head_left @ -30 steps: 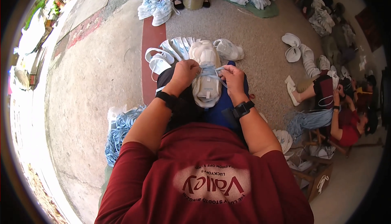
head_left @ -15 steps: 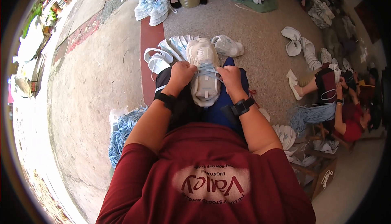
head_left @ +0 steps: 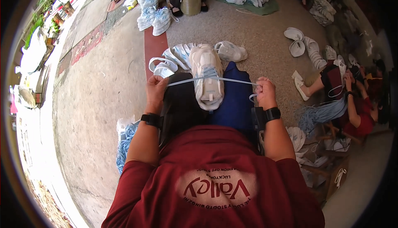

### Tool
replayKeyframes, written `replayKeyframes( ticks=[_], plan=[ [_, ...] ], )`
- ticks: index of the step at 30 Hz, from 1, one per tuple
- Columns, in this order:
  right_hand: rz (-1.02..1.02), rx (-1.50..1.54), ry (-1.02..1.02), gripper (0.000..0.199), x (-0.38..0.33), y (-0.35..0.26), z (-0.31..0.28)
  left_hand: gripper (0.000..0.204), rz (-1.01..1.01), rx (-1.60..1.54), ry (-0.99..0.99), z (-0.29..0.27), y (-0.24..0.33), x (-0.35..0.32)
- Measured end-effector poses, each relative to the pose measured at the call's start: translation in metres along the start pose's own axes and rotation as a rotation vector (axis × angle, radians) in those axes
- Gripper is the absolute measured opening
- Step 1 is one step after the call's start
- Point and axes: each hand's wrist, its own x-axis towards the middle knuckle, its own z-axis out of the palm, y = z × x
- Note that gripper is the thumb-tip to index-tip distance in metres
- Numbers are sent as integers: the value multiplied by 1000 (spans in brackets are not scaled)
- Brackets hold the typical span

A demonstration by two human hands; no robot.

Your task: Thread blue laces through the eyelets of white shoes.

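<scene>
Across the white shoe [head_left: 204, 58], which sits between a dark trouser leg [head_left: 182, 99] and a blue cloth [head_left: 236, 99] with its toe pointing away from the body, a pale blue lace [head_left: 209, 77] runs nearly straight and looks taut. Left of the shoe, the left hand [head_left: 156, 90] pinches one length of it in curled fingers; right of the shoe, the right hand [head_left: 265, 91] grasps the other, with a small loop [head_left: 252, 98] hanging just beside it. Whether that loop belongs to the same lace cannot be told. An even pull seems best, both hands level and about equally far from the shoe; a harder tug on one side could tip it, since neither hand steadies it. A smooth draw should also treat the lace better than a jerk.

Beyond the shoe to its left, a row of white shoes [head_left: 178, 56] limits forward reach; beyond it to the right lies a single pale shoe [head_left: 230, 50]. Left of the shoe and nearer the body, a blue lace bundle [head_left: 126, 145] lies by the left forearm, so the elbow has little slack there. Farther left, the concrete floor [head_left: 95, 95] seems to offer the widest sideways room; far right sits a co-worker [head_left: 362, 120].
</scene>
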Motion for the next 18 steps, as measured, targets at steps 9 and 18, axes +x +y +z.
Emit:
replayKeyframes(
  ticks=[9, 18],
  plan=[
    [-615, -1012, -402, 6, -38, -22, 7, 22, 522, 789, -238, 14, 88, -40],
    [-794, -1290, -534, 12, -53, -45, -20, 8, 535, 845, -387, -35, 51, -21]
  ],
)
